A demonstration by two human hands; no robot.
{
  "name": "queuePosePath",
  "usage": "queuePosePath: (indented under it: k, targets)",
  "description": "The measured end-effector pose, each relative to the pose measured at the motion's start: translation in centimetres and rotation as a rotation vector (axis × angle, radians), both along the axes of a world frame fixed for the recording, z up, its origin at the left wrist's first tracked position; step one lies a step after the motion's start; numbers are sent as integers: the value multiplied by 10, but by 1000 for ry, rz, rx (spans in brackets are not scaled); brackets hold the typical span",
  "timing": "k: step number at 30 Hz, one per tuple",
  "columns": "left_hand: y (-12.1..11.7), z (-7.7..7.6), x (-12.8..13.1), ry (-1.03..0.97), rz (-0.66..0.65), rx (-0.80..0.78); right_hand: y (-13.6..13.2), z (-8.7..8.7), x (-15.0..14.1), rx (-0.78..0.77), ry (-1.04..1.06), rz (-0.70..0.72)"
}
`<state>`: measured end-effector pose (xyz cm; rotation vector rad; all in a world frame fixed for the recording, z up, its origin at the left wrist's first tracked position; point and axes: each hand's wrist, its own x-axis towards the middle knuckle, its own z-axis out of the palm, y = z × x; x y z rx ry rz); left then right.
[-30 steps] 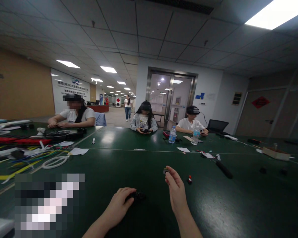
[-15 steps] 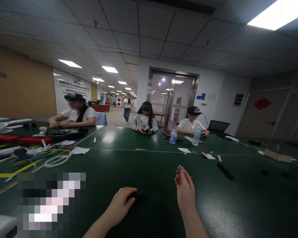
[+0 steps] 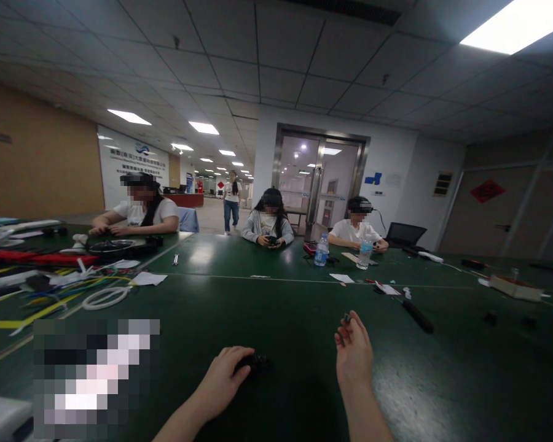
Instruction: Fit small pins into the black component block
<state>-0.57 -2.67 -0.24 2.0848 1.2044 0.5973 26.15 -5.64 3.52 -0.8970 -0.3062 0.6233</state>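
My left hand [image 3: 225, 374] rests low over the green table, thumb and fingers closed round one end of a small black object [image 3: 260, 361]. That object lies on the tabletop, and it is too dark to name its kind. To its right my right hand [image 3: 356, 353] is raised above the table with the palm side partly showing. Between its thumb and fingertips is a tiny dark bluish piece [image 3: 347, 318], too small to make out. The other fingers of that hand are loosely curled.
A black-handled screwdriver [image 3: 418, 316] lies right of my right hand. Two water bottles [image 3: 321, 250] stand farther back. Cables [image 3: 105, 299] and tools crowd the left side; a small wrench [image 3: 176, 259] lies beyond. Several people sit across the table [image 3: 258, 307]; one person [image 3: 231, 202] walks behind.
My right hand has moved a little to the right and turned, still pinching the tiny piece. My left hand stays on the black object. The person in the background has walked nearer.
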Motion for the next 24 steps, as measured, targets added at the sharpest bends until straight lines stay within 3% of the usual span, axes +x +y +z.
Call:
queuePosePath:
  k: [8, 24]
  targets:
    - [-3, 7, 3, 24, 4, 9, 0, 0, 2, 14, 60, 4]
    - [-3, 5, 1, 21, 11, -28, 1, -4, 3, -8, -1, 16]
